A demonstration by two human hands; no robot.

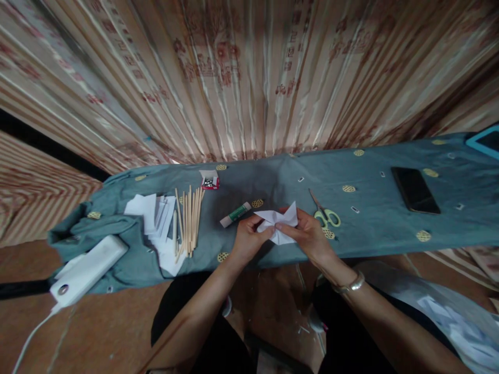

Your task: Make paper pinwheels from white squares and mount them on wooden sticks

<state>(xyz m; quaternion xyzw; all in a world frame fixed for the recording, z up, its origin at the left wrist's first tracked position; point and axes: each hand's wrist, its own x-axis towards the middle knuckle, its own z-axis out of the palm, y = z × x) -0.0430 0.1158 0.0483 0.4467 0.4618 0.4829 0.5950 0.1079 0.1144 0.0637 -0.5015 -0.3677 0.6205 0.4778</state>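
Observation:
Both hands hold a folded white paper shape (281, 222) with pointed flaps just above the near edge of a grey-blue cloth (273, 176). My left hand (247, 240) pinches its left side, fingers closed on the paper. From the right, my right hand (309, 234) grips it with thumb and fingers; a metal bangle sits on that wrist. A glue stick (235, 214) lies just left of the paper. Scissors with yellow-green handles (326, 214) lie just right of my right hand.
A bundle of wooden sticks (188, 221) and a pile of white paper sheets (158, 226) lie at the left. A small box of pins (209, 181) sits behind them. A white power bank (89, 270) with cable is far left, a black phone (415, 189) at the right.

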